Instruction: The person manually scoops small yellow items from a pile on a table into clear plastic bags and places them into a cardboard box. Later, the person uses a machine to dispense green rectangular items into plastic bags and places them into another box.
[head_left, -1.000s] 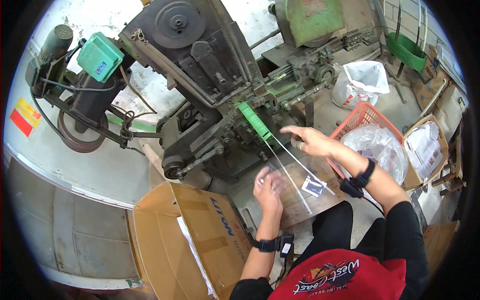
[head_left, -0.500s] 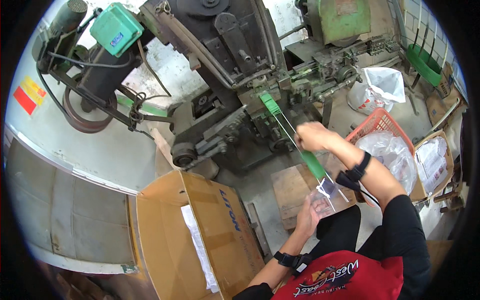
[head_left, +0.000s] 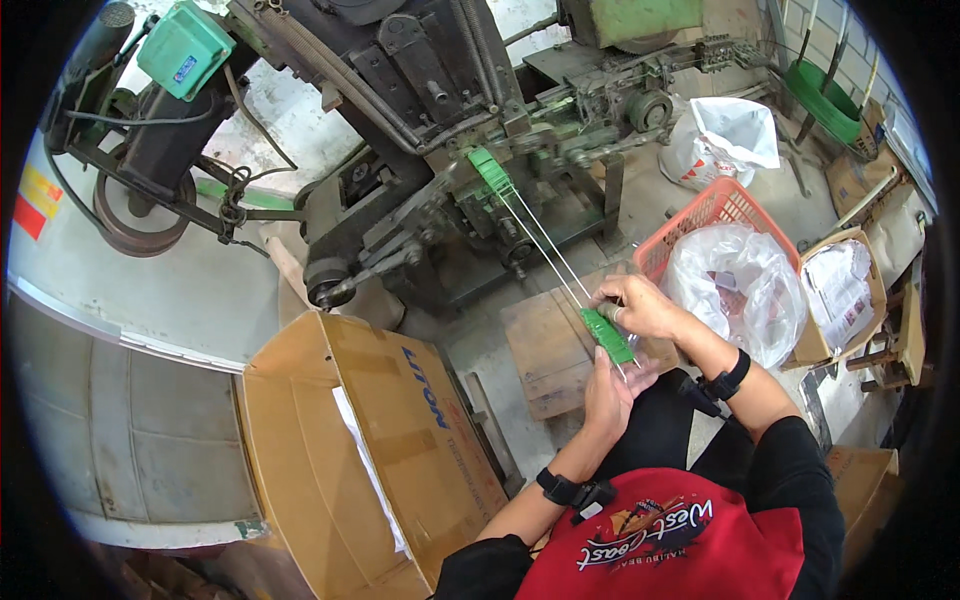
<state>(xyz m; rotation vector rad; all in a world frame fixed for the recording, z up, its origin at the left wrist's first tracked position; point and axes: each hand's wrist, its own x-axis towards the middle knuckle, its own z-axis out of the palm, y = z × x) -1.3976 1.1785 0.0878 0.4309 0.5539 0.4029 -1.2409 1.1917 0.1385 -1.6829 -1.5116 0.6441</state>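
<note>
Two thin pale rods [head_left: 545, 243] slope from the machine down toward me, side by side. At their upper end, by the machine, sits a row of small green pieces [head_left: 489, 170]. Lower down, a stack of small green pieces [head_left: 607, 336] lies along the rods between my hands. My right hand [head_left: 643, 306] is closed at the stack's upper end, thumb and fingers against it. My left hand [head_left: 608, 396] cups its lower end from below, thumb along its side. The rod tips show over the left palm. What the pieces are I cannot make out.
The dark machine [head_left: 410, 90] stands ahead, its mechanism close to the rods. A wooden board [head_left: 540, 375] lies below my hands. An open cardboard box [head_left: 400, 430] is at left. An orange basket [head_left: 735, 205] with a clear plastic bag [head_left: 740, 290] and a white sack [head_left: 720, 140] stand at right.
My right hand has moved down the rods toward my left hand. The green stack, blurred before, now rests against the left hand. The whole view has shifted somewhat.
</note>
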